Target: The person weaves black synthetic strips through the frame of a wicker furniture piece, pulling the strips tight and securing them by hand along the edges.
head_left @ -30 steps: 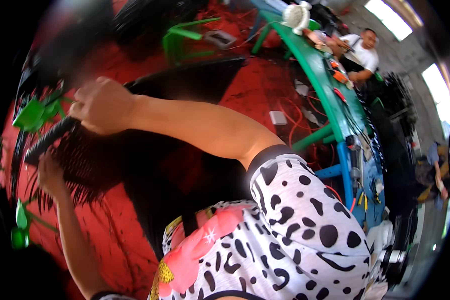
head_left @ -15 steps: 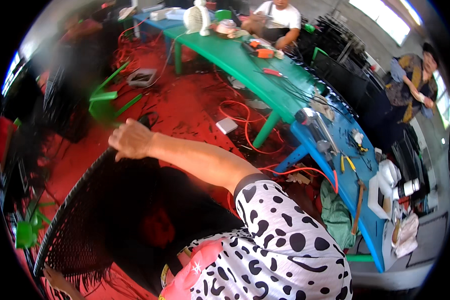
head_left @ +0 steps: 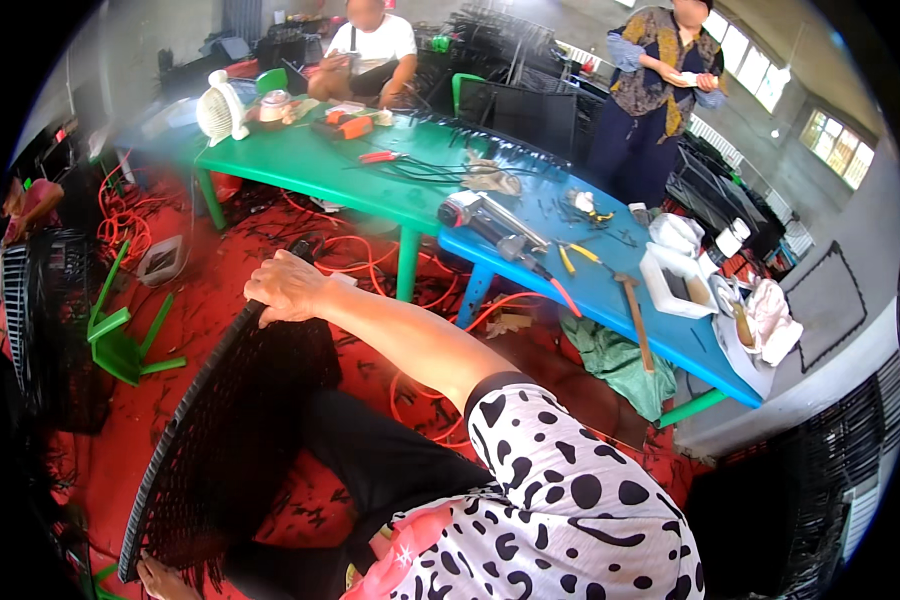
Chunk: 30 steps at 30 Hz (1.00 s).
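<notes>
A large black woven wicker panel [head_left: 235,420] with a thick braided edge stands tilted in front of me, left of my legs. My right hand [head_left: 288,285] is closed over the upper end of its edge, fingers wrapped over the rim. At the lower end, near the bottom of the picture, my left hand [head_left: 162,580] grips the same edge and is partly cut off. Loose strand ends hang from the panel's lower part. The panel's far side is hidden.
Ahead stands a green table [head_left: 300,165] joined to a blue table [head_left: 610,300] with tools. A hammer [head_left: 635,325] lies near its front edge. An overturned green stool [head_left: 120,350] and red hose [head_left: 370,262] lie on the red floor. Two people are beyond the tables.
My view has swung to the right, so the tables sit further left. Both hands keep their grip on the wicker panel, which appears steeper and narrower.
</notes>
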{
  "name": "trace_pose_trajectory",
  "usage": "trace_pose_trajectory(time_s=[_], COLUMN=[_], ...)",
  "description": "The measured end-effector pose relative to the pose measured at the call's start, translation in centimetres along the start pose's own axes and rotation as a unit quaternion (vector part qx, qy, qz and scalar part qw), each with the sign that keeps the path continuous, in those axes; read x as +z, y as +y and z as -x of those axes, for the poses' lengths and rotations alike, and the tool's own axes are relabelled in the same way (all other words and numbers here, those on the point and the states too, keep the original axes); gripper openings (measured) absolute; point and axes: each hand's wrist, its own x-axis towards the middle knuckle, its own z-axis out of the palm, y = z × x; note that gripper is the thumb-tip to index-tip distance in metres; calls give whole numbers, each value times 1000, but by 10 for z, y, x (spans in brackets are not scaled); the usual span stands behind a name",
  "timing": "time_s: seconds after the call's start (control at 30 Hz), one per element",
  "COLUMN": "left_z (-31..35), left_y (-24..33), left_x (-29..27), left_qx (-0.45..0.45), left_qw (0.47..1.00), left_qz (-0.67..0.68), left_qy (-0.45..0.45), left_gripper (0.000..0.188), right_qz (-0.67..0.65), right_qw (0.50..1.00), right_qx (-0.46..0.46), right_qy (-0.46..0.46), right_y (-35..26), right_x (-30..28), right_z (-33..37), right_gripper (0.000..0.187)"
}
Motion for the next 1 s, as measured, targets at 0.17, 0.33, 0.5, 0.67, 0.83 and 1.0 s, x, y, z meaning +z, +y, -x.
trace_pose_trajectory(time_s=[0.17, 0.33, 0.5, 0.67, 0.83, 1.0], left_z=[-3, -21, -22, 24, 41, 40], left_y=[10, -30, -33, 64, 77, 85], left_x=[31, 16, 17, 51, 54, 62], left_qx=[9, 449, 306, 206, 153, 57], left_qw=[1000, 840, 921, 972, 985, 994], left_qz=[25, -288, -230, -109, -56, -54], left_qy=[14, 102, 71, -42, -52, -82], left_gripper=[29, 25, 25, 25, 32, 29], right_qz=[23, 22, 32, 5, -2, 3], right_qw=[999, 1000, 999, 995, 990, 991], right_qx=[39, 17, 25, 83, 85, 77], right_qy=[-8, 8, 30, -60, -116, -109], right_y=[18, 9, 2, 34, 54, 59], right_x=[-2, 3, 5, -10, -45, -48], right_z=[12, -3, 8, 48, 48, 27], right_gripper=[39, 40, 40, 36, 35, 37])
